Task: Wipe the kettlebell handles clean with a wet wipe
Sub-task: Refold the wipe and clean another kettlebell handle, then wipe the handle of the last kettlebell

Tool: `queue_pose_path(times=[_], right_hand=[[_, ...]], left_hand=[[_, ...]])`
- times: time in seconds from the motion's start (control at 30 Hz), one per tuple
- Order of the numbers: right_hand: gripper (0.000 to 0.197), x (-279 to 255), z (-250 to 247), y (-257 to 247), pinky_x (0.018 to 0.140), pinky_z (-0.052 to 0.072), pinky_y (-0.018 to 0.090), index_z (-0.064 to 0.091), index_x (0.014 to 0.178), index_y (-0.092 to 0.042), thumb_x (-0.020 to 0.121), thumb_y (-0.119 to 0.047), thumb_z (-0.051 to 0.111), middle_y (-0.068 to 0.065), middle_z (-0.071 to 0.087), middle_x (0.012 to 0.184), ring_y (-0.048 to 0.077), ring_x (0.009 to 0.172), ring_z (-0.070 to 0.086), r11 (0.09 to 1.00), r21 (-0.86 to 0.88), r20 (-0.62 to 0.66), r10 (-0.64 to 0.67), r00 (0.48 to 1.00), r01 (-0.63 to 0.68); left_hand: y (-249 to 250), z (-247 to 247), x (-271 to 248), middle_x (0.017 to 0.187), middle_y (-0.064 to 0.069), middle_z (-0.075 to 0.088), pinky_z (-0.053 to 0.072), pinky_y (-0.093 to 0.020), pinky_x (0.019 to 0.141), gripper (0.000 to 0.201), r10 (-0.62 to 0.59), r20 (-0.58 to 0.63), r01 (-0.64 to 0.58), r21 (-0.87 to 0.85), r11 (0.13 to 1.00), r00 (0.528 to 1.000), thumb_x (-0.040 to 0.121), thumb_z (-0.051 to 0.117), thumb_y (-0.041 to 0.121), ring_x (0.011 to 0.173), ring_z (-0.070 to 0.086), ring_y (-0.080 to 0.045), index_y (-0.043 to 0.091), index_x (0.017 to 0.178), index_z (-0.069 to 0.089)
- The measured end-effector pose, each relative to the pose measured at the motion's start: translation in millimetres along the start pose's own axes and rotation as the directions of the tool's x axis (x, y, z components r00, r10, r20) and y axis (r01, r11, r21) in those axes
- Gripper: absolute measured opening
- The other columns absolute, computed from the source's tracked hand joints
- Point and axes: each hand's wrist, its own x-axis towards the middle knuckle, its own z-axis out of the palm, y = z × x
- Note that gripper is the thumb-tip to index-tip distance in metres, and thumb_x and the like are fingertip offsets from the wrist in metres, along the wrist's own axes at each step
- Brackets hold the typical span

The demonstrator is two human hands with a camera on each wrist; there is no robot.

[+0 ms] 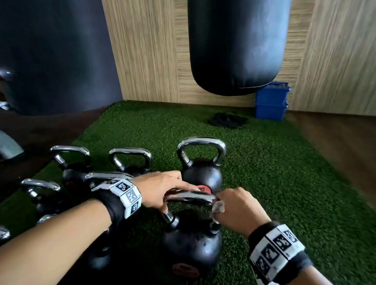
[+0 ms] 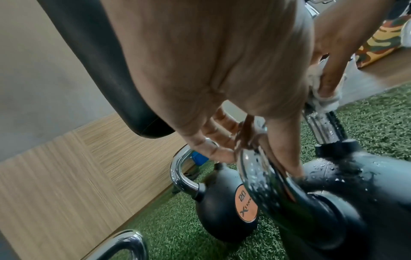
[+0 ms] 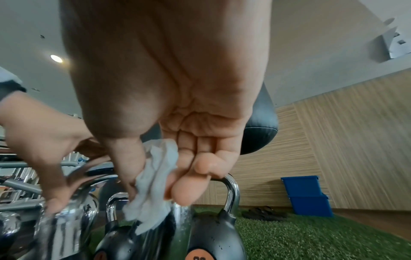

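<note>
The nearest black kettlebell stands on the green turf, its chrome handle wet with droplets. My left hand grips the handle's left end, fingers over the top and thumb below. My right hand pinches a crumpled white wet wipe against the handle's right corner. In the right wrist view, thumb and fingertips hold the wipe on the handle's post. From the left wrist view I see my left hand around the handle and the wipe beyond it.
Several more chrome-handled kettlebells stand left and behind, one just past my hands with an orange "20" label. Two black punching bags hang above. A blue box and black sandals lie by the wooden wall.
</note>
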Motion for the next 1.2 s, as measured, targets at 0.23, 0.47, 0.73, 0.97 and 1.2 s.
queue_pose_path(times=[0.23, 0.47, 0.73, 0.97, 1.2], right_hand=[[0.014, 0.8, -14.6, -6.6, 0.07, 0.054, 0.03, 0.065, 0.081, -0.013, 0.084, -0.025, 0.059, 0.009, 0.073, 0.09, 0.028, 0.086, 0.07, 1.0, -0.007, 0.122, 0.002, 0.993, -0.002], [0.045, 46.7, -53.7, 32.8, 0.053, 0.05, 0.029, 0.051, 0.11, -0.024, 0.079, -0.03, 0.084, 0.006, 0.072, 0.099, 0.017, 0.069, 0.066, 0.841, 0.514, 0.091, 0.141, 0.986, -0.168], [0.027, 157.1, -51.2, 67.3, 0.061, 0.049, 0.027, 0.071, 0.075, -0.023, 0.06, -0.015, 0.091, -0.008, 0.07, 0.073, 0.011, 0.069, 0.062, 0.821, 0.558, -0.165, 0.251, 0.954, -0.119], [0.045, 224.4, -41.6, 80.0, 0.044, 0.037, 0.009, 0.059, 0.098, -0.027, 0.067, -0.024, 0.091, -0.008, 0.07, 0.082, 0.002, 0.063, 0.059, 0.889, 0.435, -0.176, 0.24, 0.955, -0.143], [0.024, 253.4, -41.0, 67.6, 0.052, 0.039, 0.009, 0.072, 0.086, -0.023, 0.068, -0.022, 0.089, -0.011, 0.069, 0.078, -0.003, 0.063, 0.055, 0.906, 0.4, -0.193, 0.231, 0.954, -0.139]], left_hand=[[-4.7, 5.6, 0.4, 0.094, 0.018, 0.041, 0.036, -0.03, 0.073, 0.095, -0.001, -0.028, 0.002, 0.018, 1.0, 1.0, 0.074, 0.085, 0.046, 0.088, 0.051, -0.007, 0.068, 0.144, 0.024], [-22.6, -31.5, 29.2, 0.108, 0.02, 0.071, 0.038, -0.009, 0.068, 0.053, -0.092, 0.005, 0.091, -0.212, 0.973, 0.996, 0.09, 0.057, 0.071, 0.077, 0.057, 0.011, 0.044, 0.135, 0.062], [-52.3, -12.9, 150.0, 0.125, -0.001, 0.07, 0.05, -0.029, 0.097, 0.049, -0.149, 0.004, 0.148, -0.107, 0.983, 0.989, 0.091, 0.066, 0.034, 0.117, 0.063, -0.022, 0.015, 0.136, 0.063], [-67.2, 64.5, 237.1, 0.161, -0.017, 0.034, 0.032, -0.043, 0.121, 0.103, -0.158, -0.106, 0.133, -0.209, 0.969, 0.982, 0.086, 0.069, 0.057, 0.148, 0.035, -0.032, 0.003, 0.159, 0.022], [-66.9, 99.4, 286.7, 0.166, -0.005, 0.021, 0.014, -0.053, 0.124, 0.129, -0.148, -0.126, 0.141, -0.058, 0.988, 0.981, 0.061, 0.055, 0.095, 0.151, 0.021, -0.031, 0.024, 0.16, 0.012]])
